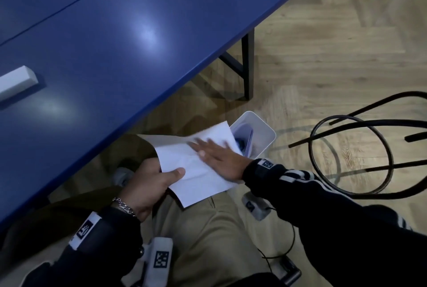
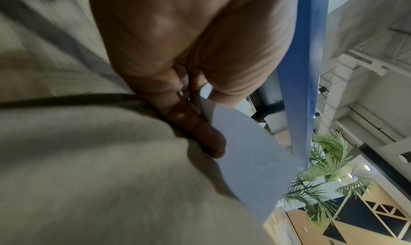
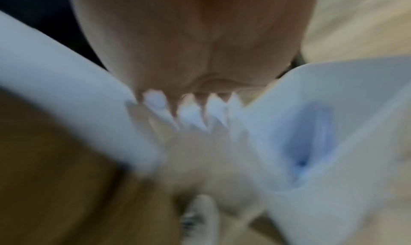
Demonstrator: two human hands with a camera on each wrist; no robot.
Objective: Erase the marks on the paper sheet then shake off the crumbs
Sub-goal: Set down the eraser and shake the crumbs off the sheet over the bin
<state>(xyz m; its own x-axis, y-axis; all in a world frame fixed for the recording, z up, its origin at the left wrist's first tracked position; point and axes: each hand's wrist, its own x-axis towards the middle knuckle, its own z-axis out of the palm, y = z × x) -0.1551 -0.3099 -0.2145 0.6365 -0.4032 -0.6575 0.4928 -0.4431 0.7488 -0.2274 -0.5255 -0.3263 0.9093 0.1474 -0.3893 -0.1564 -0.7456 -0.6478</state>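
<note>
The white paper sheet (image 1: 196,166) is held over my lap, below the edge of the blue table, its far corner over a small white bin (image 1: 265,134). My left hand (image 1: 152,182) pinches its near left edge, thumb on top. In the left wrist view the fingers (image 2: 200,132) lie under the sheet (image 2: 251,161). My right hand (image 1: 219,157) lies flat on the sheet with straight spread fingers. The right wrist view is blurred; it shows the palm (image 3: 200,46) against the sheet (image 3: 66,90) with the bin (image 3: 322,125) beyond. No marks show on the sheet.
A white eraser block (image 1: 16,83) lies on the blue table (image 1: 115,32) at the left. The bin on the wooden floor (image 1: 323,67) holds dark and pale items. A black wire chair frame (image 1: 351,155) stands right of my arm. A table leg (image 1: 247,65) stands beyond the bin.
</note>
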